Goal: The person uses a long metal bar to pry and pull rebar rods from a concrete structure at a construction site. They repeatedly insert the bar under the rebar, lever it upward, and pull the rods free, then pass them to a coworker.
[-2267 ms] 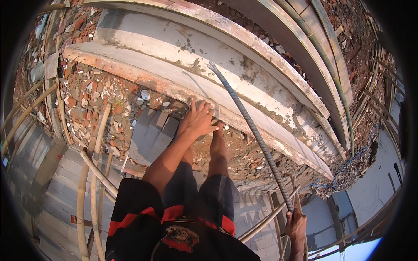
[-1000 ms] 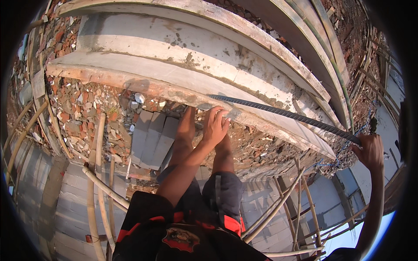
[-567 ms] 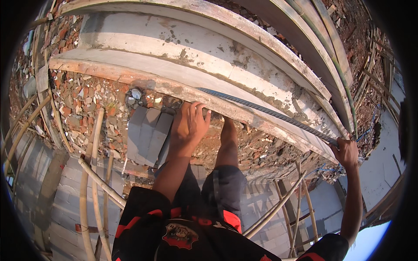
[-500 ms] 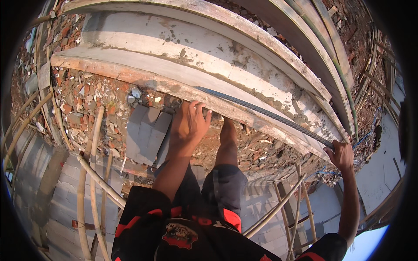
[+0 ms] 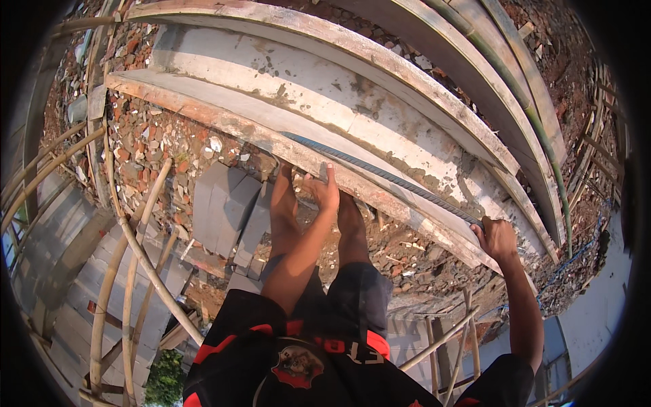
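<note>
A long, dark blue-grey ribbed steel bar (image 5: 380,173) lies along the inner side of the near formwork plank (image 5: 237,129). My right hand (image 5: 498,239) is closed round the bar's right end, its thumb by the plank's edge. My left hand (image 5: 324,192) is at the middle of the same plank, thumb up against its outer face and fingers curled below; its grip is partly hidden. Behind the bar runs a pale concrete channel (image 5: 305,85) with wet mortar patches, bounded by a far plank (image 5: 325,34).
Broken brick rubble (image 5: 152,139) covers the ground at left. Grey blocks (image 5: 220,197) are stacked beside my legs. Bamboo poles (image 5: 152,268) stand and lean at lower left, and others (image 5: 441,339) at lower right. A green bamboo pole (image 5: 532,112) crosses boards at upper right.
My right hand has come leftward and slightly nearer on the bar's end. My left hand has shifted right and lower, from fingers over the plank's edge to thumb up with fingers below.
</note>
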Available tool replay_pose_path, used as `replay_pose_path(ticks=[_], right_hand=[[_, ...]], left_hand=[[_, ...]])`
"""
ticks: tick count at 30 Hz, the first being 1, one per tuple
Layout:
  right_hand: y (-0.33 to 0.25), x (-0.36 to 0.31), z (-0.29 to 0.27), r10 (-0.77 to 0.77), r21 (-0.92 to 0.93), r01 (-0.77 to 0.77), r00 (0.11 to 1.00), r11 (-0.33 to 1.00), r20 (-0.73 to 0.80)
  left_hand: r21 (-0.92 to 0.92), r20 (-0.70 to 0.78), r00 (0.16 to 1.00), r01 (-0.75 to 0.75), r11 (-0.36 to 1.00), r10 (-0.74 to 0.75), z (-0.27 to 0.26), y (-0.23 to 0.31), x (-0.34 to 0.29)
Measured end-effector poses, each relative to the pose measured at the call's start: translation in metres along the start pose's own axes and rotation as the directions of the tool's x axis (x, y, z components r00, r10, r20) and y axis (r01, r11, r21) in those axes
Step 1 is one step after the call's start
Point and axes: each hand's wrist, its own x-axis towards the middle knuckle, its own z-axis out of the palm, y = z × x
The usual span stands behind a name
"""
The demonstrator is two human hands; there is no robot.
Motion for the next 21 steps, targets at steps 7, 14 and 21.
replay_pose_path(ticks=[7, 14, 21], right_hand=[[0.027, 0.027, 0.033, -0.019, -0.010, 0.020, 1.000, 1.000, 0.022], [0.044, 0.035, 0.080, -0.078, 0.041, 0.082, 0.991, 0.996, -0.105], [0.057, 0.049, 0.126, -0.107, 0.056, 0.115, 0.987, 0.992, -0.121]], left_hand=[[-0.038, -0.106, 0.978, 0.176, 0.984, -0.179, 0.035, -0.002, -0.033], [-0.100, -0.153, 0.960, 0.222, 0.970, -0.235, 0.064, 0.008, -0.042], [-0.058, -0.250, 0.968, 0.019, 0.998, -0.033, 0.066, -0.007, -0.037]])
